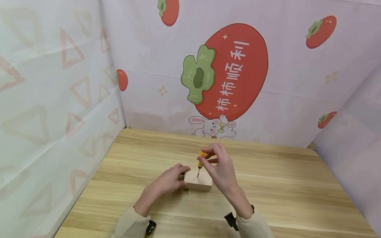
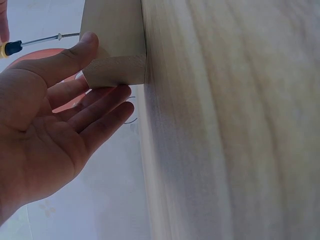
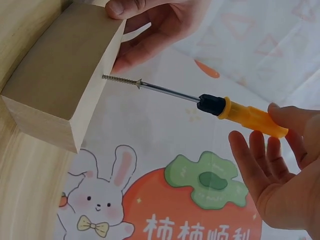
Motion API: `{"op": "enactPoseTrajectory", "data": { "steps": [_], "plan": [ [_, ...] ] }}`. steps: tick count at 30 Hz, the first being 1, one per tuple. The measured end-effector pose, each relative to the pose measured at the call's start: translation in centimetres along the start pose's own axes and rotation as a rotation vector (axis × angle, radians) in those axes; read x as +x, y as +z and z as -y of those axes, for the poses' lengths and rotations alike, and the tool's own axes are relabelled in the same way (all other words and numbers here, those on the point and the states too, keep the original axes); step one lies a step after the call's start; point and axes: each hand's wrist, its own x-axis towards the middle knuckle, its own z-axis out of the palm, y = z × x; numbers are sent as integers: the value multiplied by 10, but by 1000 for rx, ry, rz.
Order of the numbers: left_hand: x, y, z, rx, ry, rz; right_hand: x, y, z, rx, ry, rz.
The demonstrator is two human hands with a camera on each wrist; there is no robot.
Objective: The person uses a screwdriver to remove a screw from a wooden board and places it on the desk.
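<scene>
A pale wooden block [image 1: 197, 185] lies on the table, and my left hand [image 1: 167, 180] holds its left end between thumb and fingers. The thumb is on the block's near side in the left wrist view, with the fingers round the far side. A threaded metal screw [image 3: 121, 80] stands in the block's top face, most of its thread showing. My right hand [image 1: 221, 170] grips the yellow handle of a screwdriver [image 3: 245, 115] near its end, with the thumb along it. The screwdriver's shaft meets the screw head in line, tilted slightly in the head view.
Around the block spreads a wood-grain table [image 1: 282, 185]. Behind it hangs a white cloth [image 1: 146, 99] printed with persimmons and a rabbit; another patterned cloth [image 1: 53, 99] closes off the left side. Black straps show at both wrists.
</scene>
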Motion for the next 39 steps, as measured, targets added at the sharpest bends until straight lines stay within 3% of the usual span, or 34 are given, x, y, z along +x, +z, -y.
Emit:
{"op": "enactPoseTrajectory", "data": {
  "steps": [8, 39],
  "plan": [
    [2, 1, 2, 18, 1, -5, 0, 2, -1, 22, -47, -11],
    [2, 2, 1, 0, -10, 3, -4, -1, -1, -9, -46, -10]
  ]
}}
